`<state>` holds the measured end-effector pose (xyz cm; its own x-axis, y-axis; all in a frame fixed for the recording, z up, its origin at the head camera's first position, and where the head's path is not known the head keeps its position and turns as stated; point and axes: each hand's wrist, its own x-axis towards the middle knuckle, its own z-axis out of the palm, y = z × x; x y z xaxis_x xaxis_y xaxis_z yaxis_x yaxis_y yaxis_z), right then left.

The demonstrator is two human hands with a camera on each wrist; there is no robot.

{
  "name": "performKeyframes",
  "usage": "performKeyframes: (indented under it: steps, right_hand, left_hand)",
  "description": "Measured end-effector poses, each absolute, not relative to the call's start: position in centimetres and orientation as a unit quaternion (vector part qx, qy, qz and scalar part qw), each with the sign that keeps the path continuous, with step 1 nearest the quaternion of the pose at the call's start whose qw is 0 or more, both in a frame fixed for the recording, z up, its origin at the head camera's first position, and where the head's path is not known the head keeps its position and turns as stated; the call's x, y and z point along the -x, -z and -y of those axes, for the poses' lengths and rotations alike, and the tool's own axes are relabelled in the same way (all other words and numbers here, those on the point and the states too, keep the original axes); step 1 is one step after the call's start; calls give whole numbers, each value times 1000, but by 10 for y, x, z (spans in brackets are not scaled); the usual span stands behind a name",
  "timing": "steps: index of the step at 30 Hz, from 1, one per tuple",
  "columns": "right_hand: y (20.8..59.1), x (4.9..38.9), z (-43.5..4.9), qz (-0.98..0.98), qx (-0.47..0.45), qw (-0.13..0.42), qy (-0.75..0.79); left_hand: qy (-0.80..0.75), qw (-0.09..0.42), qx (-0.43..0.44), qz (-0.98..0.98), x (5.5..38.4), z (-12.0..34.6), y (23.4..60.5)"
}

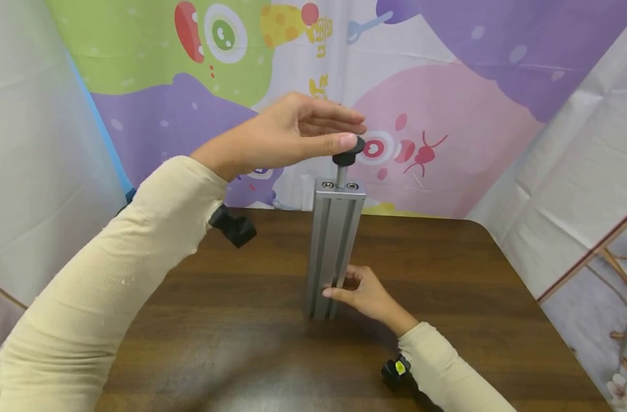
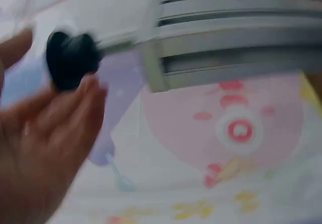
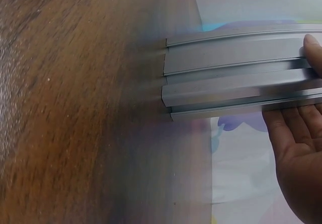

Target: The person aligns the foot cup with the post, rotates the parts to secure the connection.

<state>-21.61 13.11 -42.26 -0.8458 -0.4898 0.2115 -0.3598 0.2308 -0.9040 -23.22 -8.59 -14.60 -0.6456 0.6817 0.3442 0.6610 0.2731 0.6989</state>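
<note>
A silver aluminium profile (image 1: 334, 246) with long grooves stands upright on the wooden table. From its top end, between two round bolt heads, rises a metal rod (image 1: 341, 175) capped by a black knob (image 1: 348, 151). My left hand (image 1: 288, 131) is at the knob, thumb right beside it and fingers stretched out over it. In the left wrist view the fingers (image 2: 75, 103) lie straight and apart from the thumb, next to the blurred knob. Low on the profile, my right hand (image 1: 365, 294) grips its sides, thumb on the near face and fingers behind.
The brown wooden table (image 1: 421, 343) spreads around the foot of the profile. Behind it hangs a colourful cartoon curtain (image 1: 437, 97), with white cloth (image 1: 20, 143) at the left side. Black straps (image 1: 233, 226) sit at the wrists.
</note>
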Motion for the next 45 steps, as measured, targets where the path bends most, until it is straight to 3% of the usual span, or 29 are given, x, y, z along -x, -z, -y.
performKeyframes:
  steps: [7, 9, 11, 17, 29, 36, 45]
  right_hand:
    - [423, 217, -131, -780, 270, 61, 562]
    - [422, 217, -131, -777, 271, 64, 565]
    - [415, 212, -130, -773, 275, 67, 568]
    - [399, 202, -127, -769, 283, 65, 569]
    - [424, 216, -132, -778, 273, 58, 563]
    - [422, 216, -132, -781, 272, 61, 558]
    - [422, 216, -133, -780, 276, 65, 558]
  left_hand:
    - [-221, -307, -373, -847, 213, 66, 155]
    - [-177, -359, -375, -836, 209, 62, 158]
    - [-160, -373, -378, -832, 207, 61, 159]
    - [-198, -301, -409, -838, 207, 66, 153]
    - [-457, 30, -393, -797, 223, 83, 140]
    - [-483, 106, -423, -759, 230, 89, 141]
    - [-486, 126, -444, -742, 231, 90, 142]
